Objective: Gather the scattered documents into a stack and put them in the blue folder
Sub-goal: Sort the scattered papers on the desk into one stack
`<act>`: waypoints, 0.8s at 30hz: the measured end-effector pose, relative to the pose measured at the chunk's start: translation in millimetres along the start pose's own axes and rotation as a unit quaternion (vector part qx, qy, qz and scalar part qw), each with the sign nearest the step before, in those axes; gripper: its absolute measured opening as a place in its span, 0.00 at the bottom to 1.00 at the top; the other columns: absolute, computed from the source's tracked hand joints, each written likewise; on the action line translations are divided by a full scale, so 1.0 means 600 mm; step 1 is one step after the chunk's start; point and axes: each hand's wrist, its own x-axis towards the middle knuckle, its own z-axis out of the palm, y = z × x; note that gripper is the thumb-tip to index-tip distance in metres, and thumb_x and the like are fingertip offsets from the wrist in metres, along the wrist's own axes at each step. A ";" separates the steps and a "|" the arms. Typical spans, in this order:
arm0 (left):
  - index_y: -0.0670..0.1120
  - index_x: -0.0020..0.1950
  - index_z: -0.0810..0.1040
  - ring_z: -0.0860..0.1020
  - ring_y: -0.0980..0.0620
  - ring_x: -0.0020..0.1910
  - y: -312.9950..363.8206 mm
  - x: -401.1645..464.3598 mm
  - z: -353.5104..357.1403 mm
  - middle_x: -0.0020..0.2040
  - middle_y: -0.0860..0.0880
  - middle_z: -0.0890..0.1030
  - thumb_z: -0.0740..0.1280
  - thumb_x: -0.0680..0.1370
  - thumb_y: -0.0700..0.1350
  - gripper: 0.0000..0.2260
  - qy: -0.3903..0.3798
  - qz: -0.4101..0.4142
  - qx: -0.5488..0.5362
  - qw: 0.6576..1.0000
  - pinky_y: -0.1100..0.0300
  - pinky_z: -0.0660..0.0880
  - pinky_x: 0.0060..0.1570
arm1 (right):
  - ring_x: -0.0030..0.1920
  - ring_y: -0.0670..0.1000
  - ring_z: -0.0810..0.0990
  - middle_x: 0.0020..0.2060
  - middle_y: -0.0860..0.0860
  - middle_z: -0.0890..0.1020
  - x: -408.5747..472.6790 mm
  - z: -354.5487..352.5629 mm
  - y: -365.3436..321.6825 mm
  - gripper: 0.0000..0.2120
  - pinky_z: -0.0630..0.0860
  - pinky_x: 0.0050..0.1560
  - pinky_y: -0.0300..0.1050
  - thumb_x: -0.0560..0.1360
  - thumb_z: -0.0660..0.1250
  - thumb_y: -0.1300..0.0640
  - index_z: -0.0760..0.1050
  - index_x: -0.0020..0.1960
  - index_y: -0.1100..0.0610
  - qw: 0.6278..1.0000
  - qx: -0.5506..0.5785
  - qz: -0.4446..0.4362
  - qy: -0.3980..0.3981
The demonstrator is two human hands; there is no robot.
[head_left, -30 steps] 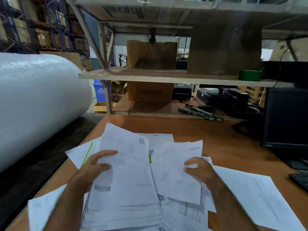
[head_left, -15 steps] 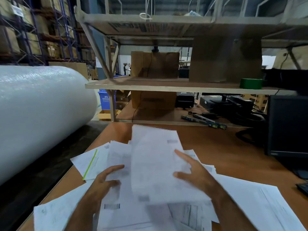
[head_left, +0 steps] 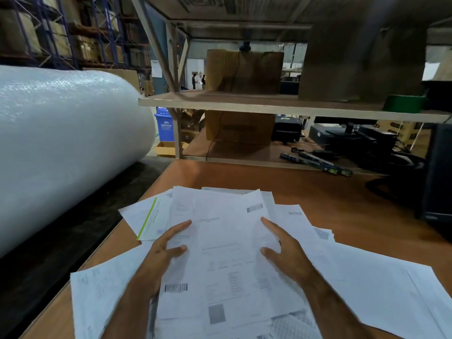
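A pile of white printed documents (head_left: 225, 241) lies in front of me on the brown table (head_left: 318, 192). My left hand (head_left: 166, 250) rests on the pile's left side, fingers spread. At the top sheet's right edge my right hand (head_left: 286, 250) lies flat, also with fingers apart. Neither hand grips a sheet. A sheet with a green stripe (head_left: 149, 216) sticks out to the left of the pile. Loose sheets lie at the near left (head_left: 102, 289) and at the right (head_left: 379, 289). No blue folder is in view.
A huge roll of bubble wrap (head_left: 61, 143) lies left of the table. A low shelf (head_left: 269, 106) with cardboard boxes (head_left: 244, 72) spans the back. A dark monitor (head_left: 440, 172) and cables stand at the right. The table's left edge runs close to the papers.
My right hand carried its sheet leftwards and laid it on the pile under my left hand. Both hands now rest flat at the sides of that top sheet.
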 end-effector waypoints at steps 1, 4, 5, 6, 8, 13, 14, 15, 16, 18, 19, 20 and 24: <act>0.60 0.66 0.81 0.72 0.51 0.70 -0.003 0.001 -0.002 0.73 0.59 0.72 0.69 0.79 0.34 0.24 -0.002 0.004 0.008 1.000 0.49 0.72 0.70 | 0.73 0.47 0.71 0.70 0.36 0.69 0.005 0.000 -0.002 0.36 0.66 0.72 0.39 0.76 0.71 0.62 0.61 0.76 0.37 1.000 -0.017 0.016 0.012; 0.61 0.68 0.79 0.70 0.50 0.73 -0.011 0.002 -0.006 0.75 0.58 0.70 0.69 0.78 0.34 0.26 0.002 0.013 0.025 1.000 0.46 0.69 0.73 | 0.69 0.54 0.75 0.59 0.43 0.75 0.037 -0.019 -0.024 0.40 0.66 0.66 0.46 0.77 0.64 0.67 0.51 0.81 0.44 0.990 -0.087 0.110 0.023; 0.62 0.68 0.79 0.70 0.50 0.72 -0.012 0.003 -0.007 0.75 0.58 0.70 0.69 0.78 0.34 0.26 0.005 0.009 0.022 1.000 0.47 0.69 0.73 | 0.67 0.56 0.75 0.56 0.45 0.78 0.051 -0.030 -0.037 0.40 0.65 0.67 0.53 0.76 0.62 0.66 0.49 0.81 0.44 0.983 -0.137 0.119 0.027; 0.62 0.67 0.80 0.69 0.50 0.72 -0.013 0.005 -0.008 0.75 0.58 0.69 0.69 0.78 0.33 0.27 0.010 0.009 0.021 1.000 0.48 0.70 0.72 | 0.66 0.56 0.75 0.55 0.48 0.79 0.065 -0.045 -0.057 0.39 0.63 0.67 0.58 0.76 0.62 0.64 0.50 0.80 0.42 0.974 -0.199 0.105 0.030; 0.62 0.67 0.80 0.68 0.51 0.73 -0.015 0.007 -0.009 0.75 0.58 0.69 0.69 0.78 0.33 0.27 0.016 0.007 0.027 0.999 0.52 0.70 0.70 | 0.66 0.54 0.71 0.55 0.49 0.78 0.090 -0.071 -0.104 0.32 0.59 0.66 0.60 0.76 0.63 0.62 0.62 0.75 0.39 0.948 -0.316 0.017 0.021; 0.57 0.66 0.81 0.72 0.51 0.68 -0.005 0.008 -0.006 0.71 0.57 0.72 0.68 0.77 0.31 0.25 0.000 0.005 0.020 1.000 0.61 0.74 0.59 | 0.67 0.52 0.68 0.54 0.48 0.80 0.100 -0.040 -0.220 0.18 0.55 0.70 0.68 0.71 0.73 0.63 0.81 0.55 0.45 0.862 -0.444 -0.243 -0.042; 0.56 0.66 0.81 0.71 0.52 0.69 -0.003 0.009 -0.004 0.71 0.56 0.72 0.68 0.77 0.31 0.24 0.001 0.014 0.029 0.999 0.62 0.71 0.60 | 0.65 0.53 0.71 0.50 0.47 0.82 0.094 -0.014 -0.220 0.18 0.58 0.68 0.69 0.67 0.74 0.65 0.82 0.52 0.46 0.831 -0.458 -0.314 -0.021; 0.56 0.66 0.81 0.69 0.52 0.70 -0.003 0.010 -0.002 0.71 0.56 0.72 0.69 0.77 0.31 0.24 0.001 0.023 0.043 0.999 0.61 0.68 0.64 | 0.62 0.54 0.74 0.48 0.47 0.83 0.086 0.015 -0.212 0.19 0.62 0.66 0.68 0.65 0.73 0.66 0.81 0.50 0.47 0.806 -0.462 -0.370 0.009; 0.59 0.64 0.82 0.68 0.52 0.71 -0.004 0.009 0.002 0.71 0.57 0.73 0.69 0.77 0.32 0.25 0.001 0.027 0.052 0.998 0.59 0.64 0.67 | 0.61 0.55 0.76 0.48 0.47 0.82 0.076 0.046 -0.201 0.19 0.64 0.64 0.66 0.64 0.71 0.65 0.80 0.51 0.48 0.790 -0.458 -0.406 0.034; 0.69 0.57 0.82 0.69 0.55 0.69 -0.006 0.009 0.005 0.67 0.63 0.74 0.68 0.79 0.32 0.29 0.016 0.035 0.064 0.997 0.56 0.63 0.71 | 0.64 0.55 0.76 0.60 0.50 0.80 0.048 0.106 -0.180 0.22 0.66 0.64 0.64 0.70 0.67 0.60 0.76 0.62 0.47 0.814 -0.442 -0.373 0.055; 0.72 0.56 0.81 0.69 0.55 0.70 -0.009 0.009 0.004 0.67 0.64 0.74 0.67 0.80 0.33 0.29 0.029 0.039 0.072 0.996 0.53 0.63 0.74 | 0.67 0.56 0.75 0.68 0.51 0.77 0.035 0.131 -0.174 0.25 0.67 0.64 0.64 0.72 0.68 0.55 0.73 0.69 0.46 0.847 -0.431 -0.307 0.058; 0.69 0.59 0.81 0.68 0.54 0.71 -0.009 0.007 0.003 0.69 0.63 0.73 0.66 0.80 0.33 0.27 0.027 0.038 0.077 0.996 0.51 0.64 0.75 | 0.69 0.56 0.74 0.72 0.52 0.74 0.025 0.157 -0.162 0.29 0.68 0.64 0.65 0.72 0.69 0.48 0.70 0.73 0.46 0.878 -0.417 -0.229 0.057; 0.53 0.67 0.80 0.73 0.60 0.62 0.006 0.003 -0.002 0.71 0.54 0.72 0.66 0.78 0.30 0.24 0.005 0.003 0.036 0.999 0.73 0.75 0.48 | 0.74 0.63 0.69 0.76 0.56 0.69 -0.012 0.200 -0.132 0.37 0.61 0.68 0.73 0.78 0.49 0.29 0.69 0.76 0.52 0.932 -0.362 0.014 0.002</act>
